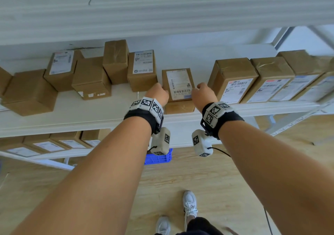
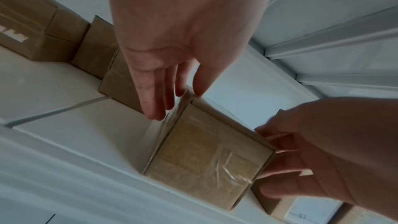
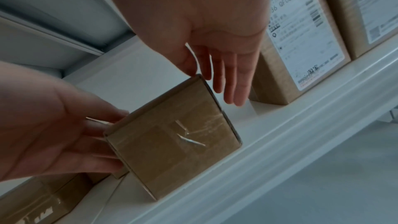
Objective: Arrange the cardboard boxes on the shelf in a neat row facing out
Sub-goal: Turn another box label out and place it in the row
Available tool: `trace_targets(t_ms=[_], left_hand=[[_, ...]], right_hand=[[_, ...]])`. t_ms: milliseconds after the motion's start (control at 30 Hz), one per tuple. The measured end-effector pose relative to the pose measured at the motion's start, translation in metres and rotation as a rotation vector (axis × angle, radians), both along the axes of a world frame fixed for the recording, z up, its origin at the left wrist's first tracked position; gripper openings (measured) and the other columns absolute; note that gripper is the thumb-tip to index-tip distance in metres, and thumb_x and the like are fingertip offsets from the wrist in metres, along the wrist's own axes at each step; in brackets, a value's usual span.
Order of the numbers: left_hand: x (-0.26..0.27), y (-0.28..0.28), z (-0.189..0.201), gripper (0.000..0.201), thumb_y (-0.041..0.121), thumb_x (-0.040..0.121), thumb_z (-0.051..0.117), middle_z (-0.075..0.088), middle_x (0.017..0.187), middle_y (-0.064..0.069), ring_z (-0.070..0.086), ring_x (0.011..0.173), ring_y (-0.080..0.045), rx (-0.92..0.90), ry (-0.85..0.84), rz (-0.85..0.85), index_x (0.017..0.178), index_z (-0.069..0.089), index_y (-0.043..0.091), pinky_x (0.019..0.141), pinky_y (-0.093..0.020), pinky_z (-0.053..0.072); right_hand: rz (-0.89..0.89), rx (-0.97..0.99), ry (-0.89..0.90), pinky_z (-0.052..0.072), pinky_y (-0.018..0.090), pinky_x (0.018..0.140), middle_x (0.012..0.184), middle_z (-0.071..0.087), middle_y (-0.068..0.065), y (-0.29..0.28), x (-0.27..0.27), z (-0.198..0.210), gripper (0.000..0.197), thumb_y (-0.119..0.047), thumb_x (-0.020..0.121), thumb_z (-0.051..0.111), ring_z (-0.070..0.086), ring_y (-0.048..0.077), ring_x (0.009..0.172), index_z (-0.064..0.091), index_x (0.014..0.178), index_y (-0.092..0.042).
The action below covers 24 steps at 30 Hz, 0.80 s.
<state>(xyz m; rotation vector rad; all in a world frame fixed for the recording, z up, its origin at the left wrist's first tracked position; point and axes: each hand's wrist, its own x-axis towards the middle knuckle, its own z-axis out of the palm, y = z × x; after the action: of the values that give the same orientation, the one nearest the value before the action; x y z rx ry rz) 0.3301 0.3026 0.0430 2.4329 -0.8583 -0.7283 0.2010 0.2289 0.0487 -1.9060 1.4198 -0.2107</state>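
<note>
I saw the middle box (image 1: pixel 178 84) lying near the front edge of the shelf (image 1: pixel 90 112), its labelled face turned up and its taped short end toward the front edge, so its long axis ran front to back across the shelf; the barcode end of the label sat nearest the front; my left hand (image 1: pixel 159 94) lay against its left side and my right hand (image 1: pixel 204 95) against its right side, fingers mostly straight and pressing the cardboard, each thumb on the top edge, neither hand curled round it; from the wrist views the left fingers (image 2: pixel 155 101) reached down beside the box to the shelf board and the right fingers (image 3: pixel 234 81) did the same on the other side; toward the right end of the shelf stood a tight row of boxes (image 1: pixel 233 80) with labels facing the front edge, the nearest one close beside my right hand; toward the left end the loose boxes (image 1: pixel 90 79) stood at mixed angles, one labelled box (image 1: pixel 142 70) just behind and left of the middle box, near my left hand; a lower shelf (image 1: pixel 48 154) carried more labelled boxes; a blue crate (image 1: pixel 159 159) sat on the wooden floor beneath.
</note>
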Motion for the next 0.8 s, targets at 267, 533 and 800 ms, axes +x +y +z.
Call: trace_targets(t_ms=[267,533,800], left_hand=[[-0.001,-0.005,0.006,0.037,0.024,0.098,0.047,0.062,0.125,-0.013,0.067,0.102,-0.033,0.01,-0.013,0.051,0.133,0.044,0.011,0.09,-0.042,0.055],[0.014,-0.022,0.013,0.041,0.004,0.095,0.044,0.05,0.133,-0.013,0.053,0.121,-0.031,-0.005,-0.322,-0.206,0.135,0.047,0.013,0.099,-0.04,0.049],[0.019,-0.012,0.011,0.044,0.037,0.097,0.053,0.044,0.136,-0.015,0.049,0.123,-0.033,0.142,-0.405,-0.182,0.139,0.048,0.026,0.099,-0.043,0.047]], right_hand=[[0.019,0.127,0.042,0.058,0.043,0.078,0.117,0.057,0.006,-0.005,0.002,-0.009,0.071,-0.057,0.083,0.054,0.06,0.025,0.094,0.036,0.135,-0.012],[0.06,0.223,-0.068,0.047,0.027,0.058,0.098,0.068,0.004,-0.013,0.013,0.002,0.032,-0.028,0.081,0.055,0.06,0.017,0.074,0.053,0.111,-0.017],[0.041,0.09,-0.043,0.049,0.026,0.064,0.123,0.051,0.009,-0.021,0.019,0.002,0.046,-0.026,0.09,0.055,0.059,0.021,0.088,0.043,0.132,-0.013]])
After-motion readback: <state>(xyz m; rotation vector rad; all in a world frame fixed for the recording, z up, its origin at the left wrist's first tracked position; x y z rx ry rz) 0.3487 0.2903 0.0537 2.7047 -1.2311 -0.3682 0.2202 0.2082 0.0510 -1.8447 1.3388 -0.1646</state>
